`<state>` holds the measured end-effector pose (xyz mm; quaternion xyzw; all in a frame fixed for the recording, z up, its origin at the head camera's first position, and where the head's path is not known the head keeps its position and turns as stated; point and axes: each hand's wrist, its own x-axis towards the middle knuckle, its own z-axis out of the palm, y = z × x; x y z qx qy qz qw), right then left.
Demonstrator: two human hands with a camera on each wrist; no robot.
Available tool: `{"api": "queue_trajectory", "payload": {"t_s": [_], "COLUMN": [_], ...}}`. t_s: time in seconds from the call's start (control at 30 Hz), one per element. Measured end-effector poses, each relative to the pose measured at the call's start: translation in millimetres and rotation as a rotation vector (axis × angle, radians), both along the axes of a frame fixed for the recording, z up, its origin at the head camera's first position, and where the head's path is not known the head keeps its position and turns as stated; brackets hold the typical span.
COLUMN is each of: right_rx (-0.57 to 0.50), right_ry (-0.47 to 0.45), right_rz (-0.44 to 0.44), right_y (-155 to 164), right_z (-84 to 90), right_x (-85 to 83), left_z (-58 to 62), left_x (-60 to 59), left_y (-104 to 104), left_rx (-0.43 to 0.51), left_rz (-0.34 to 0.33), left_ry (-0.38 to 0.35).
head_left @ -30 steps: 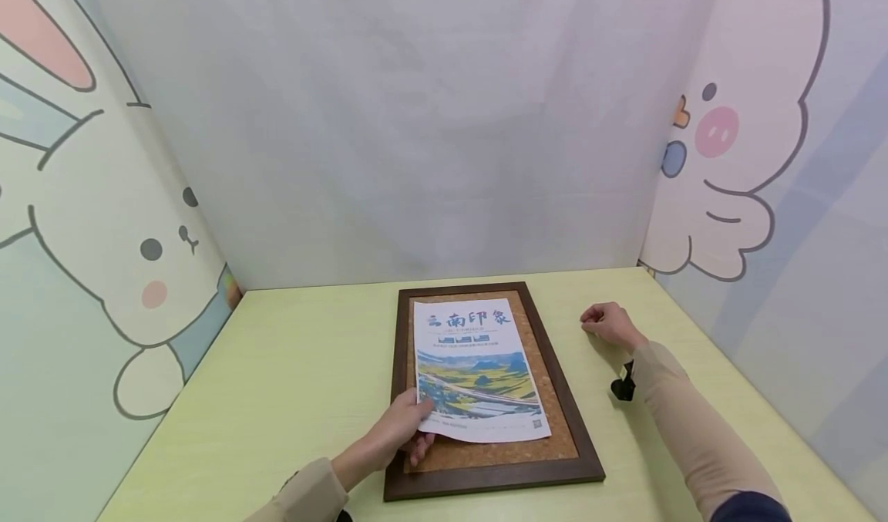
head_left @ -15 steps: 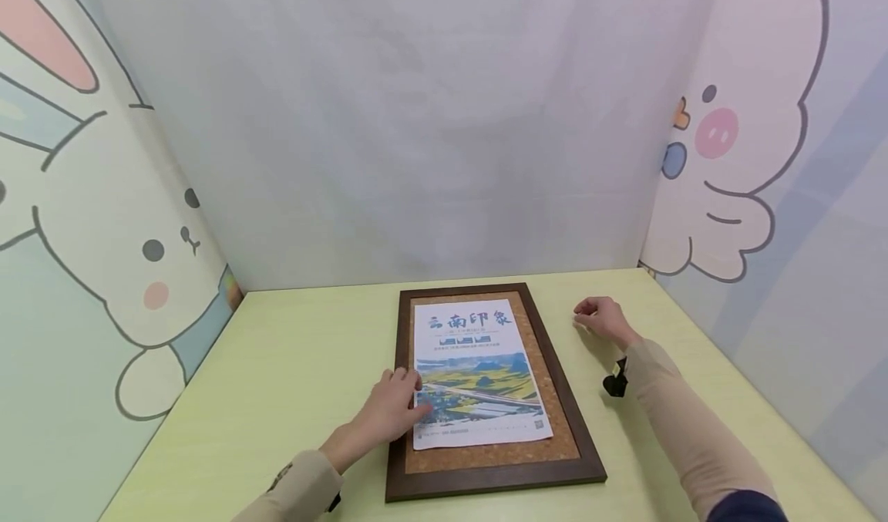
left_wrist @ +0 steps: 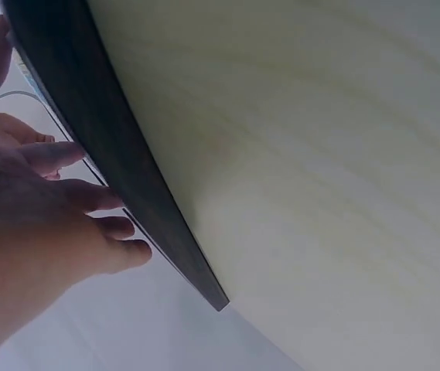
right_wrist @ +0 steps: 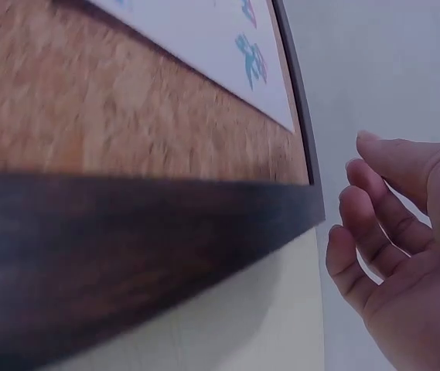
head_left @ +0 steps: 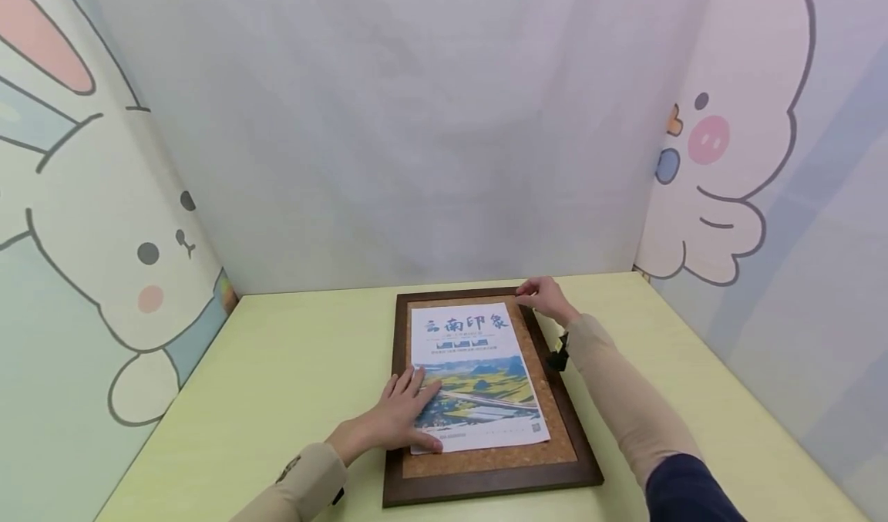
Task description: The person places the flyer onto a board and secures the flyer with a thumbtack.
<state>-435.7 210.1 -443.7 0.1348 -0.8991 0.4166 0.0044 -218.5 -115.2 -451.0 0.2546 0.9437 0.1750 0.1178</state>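
A printed poster (head_left: 479, 337) with blue lettering and a painted landscape lies on a cork board (head_left: 486, 460) inside a dark wooden frame (head_left: 590, 445). My left hand (head_left: 402, 414) rests flat on the poster's lower left part, fingers spread and thumb near the bottom edge. In the left wrist view, that hand reaches over the frame's dark side rail (left_wrist: 119, 139). My right hand (head_left: 546, 298) hovers at the frame's upper right corner, thumb and index fingertips close together. The right wrist view shows its fingers (right_wrist: 359, 205) curled; I cannot tell whether a small thing sits between the tips.
The board lies on a pale yellow-green table (head_left: 305, 352). A grey-white back wall (head_left: 388, 136) stands behind it, with cartoon-printed side walls at left and right. Table surface shows on both sides of the frame.
My left hand has gone from pinching the poster's lower left edge to resting flat on it; the poster's lower edge now lies down. My right hand has moved left from the table to the frame's corner.
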Motion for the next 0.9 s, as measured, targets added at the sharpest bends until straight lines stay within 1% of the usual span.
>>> {"api": "queue_trajectory", "payload": {"t_s": [0.1,0.23,0.37,0.47,0.63,0.8,0.9], "right_rx": [-0.016,-0.021,-0.013,-0.023,-0.046,-0.024,0.012], "right_ry": [-0.008,-0.026,-0.052,-0.102,-0.165,-0.138,-0.117], "right_rz": [0.030,0.040,0.024,-0.003,-0.023,0.001,0.018], "right_y": [-18,-38,-55,-66,-79,-88,-92], "right_z": [0.0,-2.9,-7.3,-9.6,-7.5,-5.9,-7.1], "right_x": [-4.1,-9.4,-12.8,-13.9,-15.2,-16.5,-17.9], "left_z": [-0.3,-0.9,-2.3,-2.7,-3.2,-4.0,-4.3], "left_x": [0.4,0.9,1.2,1.4,0.8,-1.0,-1.6], "left_y": [-1,-1,-1,-1,0,0,-1], "left_rx": [-0.001,-0.017,-0.027,-0.026,-0.031,-0.042,-0.050], "left_rz": [-0.001,-0.012,-0.011,-0.003,0.005,0.002,0.001], "left_ry": [-0.014,0.006,0.006,-0.001,0.002,0.010,0.014]}}
